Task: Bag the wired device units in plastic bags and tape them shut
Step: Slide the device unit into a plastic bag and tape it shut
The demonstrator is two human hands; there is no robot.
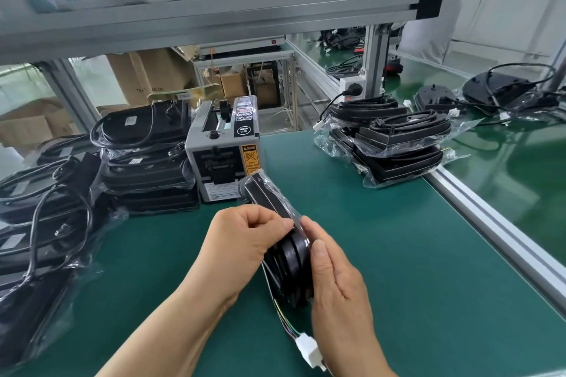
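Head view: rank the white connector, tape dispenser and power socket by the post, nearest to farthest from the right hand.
1. white connector, just below the right hand gripping the bagged unit.
2. tape dispenser, ahead and left on the mat.
3. power socket, by the post at the far right.

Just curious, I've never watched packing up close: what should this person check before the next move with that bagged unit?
1. Is the device unit inside the plastic bag: ok.
2. Grip: the left hand pinches the bag, the right hand holds the unit: ok.
3. Is the white connector tucked inside the bag: cannot tell.
4. Is the tape dispenser close behind on the mat: ok.
5. Is tape waiting at its outlet: cannot tell.
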